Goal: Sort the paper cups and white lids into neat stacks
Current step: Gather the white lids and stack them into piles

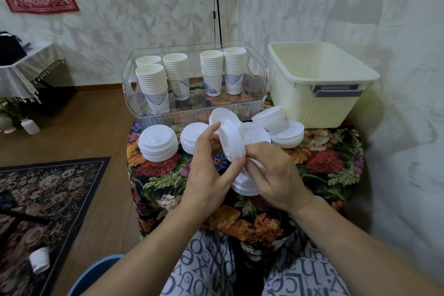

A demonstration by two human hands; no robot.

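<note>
Both hands work above the flowered tablecloth (324,163). Left hand (206,173): thumb and fingers closed on the edge of a white lid (231,140) held on its side, tilted. Right hand (274,175): fingers curled, pinching the lower edge of the same lid; a short stack of lids (245,185) lies just beneath it, and whether the hand touches that stack cannot be told.

Other lid stacks sit on the cloth: one at far left (157,144), one beside it (192,137), two leaning ones at right (286,133). Cups (153,86) stand nested in five columns inside the clear tray (134,94). Cream bin (322,84) to the right looks empty.

Handling, judged: lids are thin moulded plastic, very light, springy, smooth; they nest and can stick together. Grip at opposite rim edges, lightly; squeezing the dome would buckle it.

Writing: cups carry blue ornament and small vertical characters, too small to read. Letters printed on the lap fabric (206,271) form no legible word. No brand visible.
</note>
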